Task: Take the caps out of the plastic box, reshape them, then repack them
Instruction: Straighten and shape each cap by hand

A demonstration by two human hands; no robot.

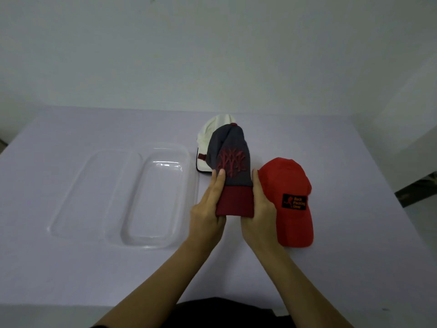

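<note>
All three caps are out, and the plastic box [151, 243] sits empty on the surface [343, 268]. The left hand [208, 210] and right hand [257, 211] each keep a grip on the grey cap [233, 157], apparently mid-reshaping. The white cap [212, 131] and red cap [290, 183] lie nearby. Nothing is repacked yet.

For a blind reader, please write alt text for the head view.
The left hand and right hand hold a grey cap. A red cap lies right, a white cap behind, a clear box left.
</note>
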